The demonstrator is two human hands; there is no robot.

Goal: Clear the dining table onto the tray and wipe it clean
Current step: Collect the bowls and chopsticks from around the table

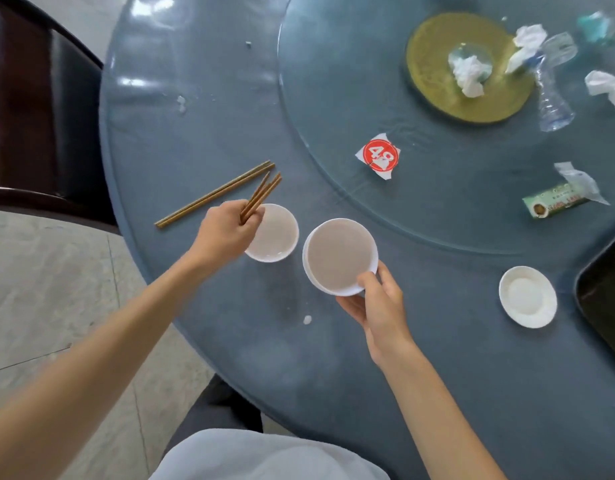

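Left fingers (pixel 245 225) pinch brown chopsticks (pixel 262 195); right fingers (pixel 368 282) pinch white bowl (pixel 339 256).

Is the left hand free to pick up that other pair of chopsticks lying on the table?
Probably not easily. The left hand already grips chopsticks. The loose pair lies close beside it with nothing in the way, but the fingers are occupied.
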